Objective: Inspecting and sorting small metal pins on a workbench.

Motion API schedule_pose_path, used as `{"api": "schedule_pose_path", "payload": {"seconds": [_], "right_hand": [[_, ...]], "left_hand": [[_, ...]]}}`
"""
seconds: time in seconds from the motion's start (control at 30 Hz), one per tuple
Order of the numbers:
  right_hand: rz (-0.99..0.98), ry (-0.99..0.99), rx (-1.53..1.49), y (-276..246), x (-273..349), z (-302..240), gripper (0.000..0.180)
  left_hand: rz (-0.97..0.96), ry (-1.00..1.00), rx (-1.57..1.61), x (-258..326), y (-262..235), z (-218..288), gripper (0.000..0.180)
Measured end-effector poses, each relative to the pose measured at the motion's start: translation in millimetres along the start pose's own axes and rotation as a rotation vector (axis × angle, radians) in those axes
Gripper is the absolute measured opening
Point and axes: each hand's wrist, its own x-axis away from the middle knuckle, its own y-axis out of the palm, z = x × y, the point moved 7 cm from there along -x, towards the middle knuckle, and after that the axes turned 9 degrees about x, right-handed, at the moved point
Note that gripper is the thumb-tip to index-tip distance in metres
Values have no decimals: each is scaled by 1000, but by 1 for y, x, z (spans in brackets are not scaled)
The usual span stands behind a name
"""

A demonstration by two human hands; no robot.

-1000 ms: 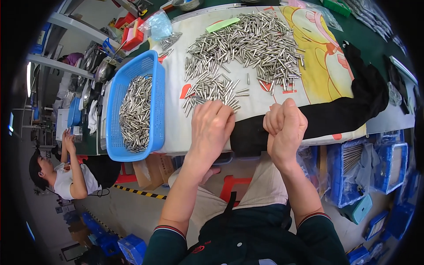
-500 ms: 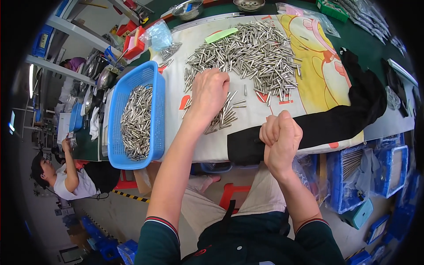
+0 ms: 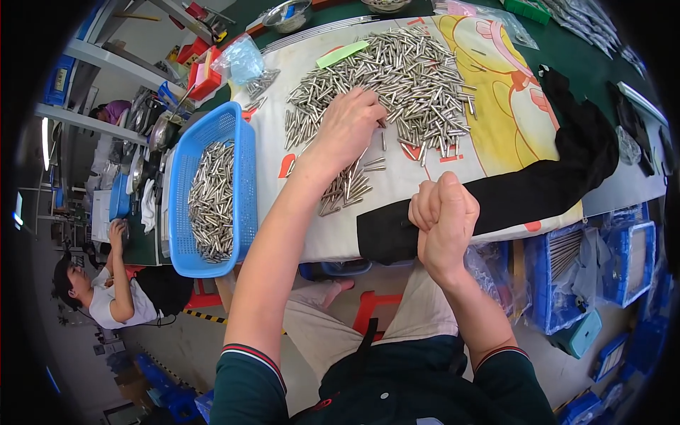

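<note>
My left hand (image 3: pixel 350 126) bends its fingers down at the near edge of a big heap of silvery metal pins (image 3: pixel 418 85); the fingertips are hidden, so what they pinch is unclear. Just right of the thumb lies a lone pin (image 3: pixel 383 142). Under and beside the left wrist spreads a smaller group of pins (image 3: pixel 346 191). My right hand (image 3: pixel 446 223) is closed in a fist, thumb uppermost, above a black cloth sleeve (image 3: pixel 397 230); anything inside the fist is hidden. To the left stands a blue perforated basket (image 3: pixel 246 177) with many similar pins in it.
A printed cloth (image 3: pixel 489 152) covers the table under the heap. A green strip (image 3: pixel 343 54) lies on the pins. Plastic bags and a red bin (image 3: pixel 205 78) sit at the back left. Blue crates (image 3: pixel 556 283) stand below right. Another person (image 3: pixel 117 294) works at the left.
My left hand has moved right along the heap's near edge, close to the lone pin. The view has shifted slightly. My right fist stays in nearly the same place.
</note>
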Motion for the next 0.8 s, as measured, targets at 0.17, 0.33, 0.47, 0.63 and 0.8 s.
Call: {"api": "schedule_pose_path", "payload": {"seconds": [0.17, 0.33, 0.47, 0.63, 0.8], "right_hand": [[16, 1, -7, -2, -1, 1, 41], [13, 1, -11, -2, -1, 0, 41], [19, -2, -24, -2, 0, 0, 41], [27, 5, -17, -1, 0, -1, 41], [36, -2, 7, -3, 0, 0, 43]], "left_hand": [[-23, -87, 110, 11, -1, -1, 6], [11, -37, 58, 10, 0, 1, 6], [8, -1, 35, 7, 0, 1, 6], [-34, -32, 75, 4, 3, -3, 6], [-37, -13, 53, 9, -3, 2, 7]]}}
